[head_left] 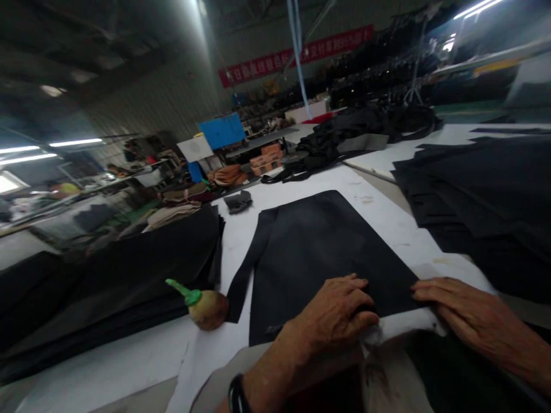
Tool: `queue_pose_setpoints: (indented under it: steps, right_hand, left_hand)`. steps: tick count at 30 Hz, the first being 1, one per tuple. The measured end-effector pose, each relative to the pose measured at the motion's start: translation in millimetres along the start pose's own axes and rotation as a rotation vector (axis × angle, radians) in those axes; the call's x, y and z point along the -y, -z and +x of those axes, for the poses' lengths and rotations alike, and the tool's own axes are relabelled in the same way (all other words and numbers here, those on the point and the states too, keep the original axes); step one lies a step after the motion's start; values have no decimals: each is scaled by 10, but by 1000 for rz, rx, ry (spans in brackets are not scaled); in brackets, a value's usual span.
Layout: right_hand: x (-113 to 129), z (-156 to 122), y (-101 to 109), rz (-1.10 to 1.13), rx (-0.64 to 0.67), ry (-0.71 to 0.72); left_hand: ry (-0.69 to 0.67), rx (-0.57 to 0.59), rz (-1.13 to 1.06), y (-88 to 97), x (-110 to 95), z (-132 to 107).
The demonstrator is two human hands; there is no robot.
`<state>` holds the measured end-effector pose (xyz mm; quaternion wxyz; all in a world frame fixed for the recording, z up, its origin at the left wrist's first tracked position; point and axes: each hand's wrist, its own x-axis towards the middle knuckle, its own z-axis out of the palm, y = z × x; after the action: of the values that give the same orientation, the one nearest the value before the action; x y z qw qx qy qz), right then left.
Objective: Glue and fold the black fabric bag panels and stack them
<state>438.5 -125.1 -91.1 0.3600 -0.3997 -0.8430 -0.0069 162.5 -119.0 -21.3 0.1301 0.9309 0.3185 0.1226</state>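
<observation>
A cut piece of black fabric point(318, 246) lies flat on the white table point(129, 355) in front of me. My left hand point(336, 312) rests on its near edge with the fingers curled down onto the cloth. My right hand point(456, 307) lies flat at the fabric's near right corner, fingers stretched out and together. A white strip or sheet edge point(404, 324) runs between the two hands, under the fabric's near edge. A black band sits on my left wrist point(236, 394).
A brownish squeeze bottle with a green nozzle point(206, 307) lies left of the fabric. Stacks of black cut pieces sit at left point(129, 269) and right point(486, 195). More dark cloth, boxes and a blue board stand farther back.
</observation>
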Motion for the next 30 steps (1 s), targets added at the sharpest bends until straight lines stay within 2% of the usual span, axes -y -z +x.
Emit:
queue_pose_setpoints:
  steps: [3, 5, 7, 11, 15, 19, 22, 26, 30]
  right_hand:
    - [-92, -10, -14, 68, -18, -47]
    - [-126, -13, 21, 126, 0, -140]
    - [-147, -34, 55, 158, -21, -250]
    - [-120, -97, 60, 172, -109, -390]
    - [121, -33, 83, 180, -100, -355]
    - [550, 206, 158, 134, -56, -218]
    - [847, 430, 102, 174, -62, -133]
    - [1112, 692, -192, 289, 20, -180]
    - [1279, 856, -521, 373, 115, -214]
  left_hand:
    - [22, -75, 14, 75, -9, -189]
    - [129, -159, 61, 136, 50, -392]
    - [302, -199, 192, 209, 174, -622]
    - [713, -124, 561, 399, 501, -984]
    - [897, -48, 644, 574, 703, -1078]
    - [948, 41, 654, 641, 744, -1027]
    - [933, 76, 649, 662, 735, -990]
    - [914, 89, 636, 703, 731, -947]
    - [894, 100, 603, 698, 747, -934]
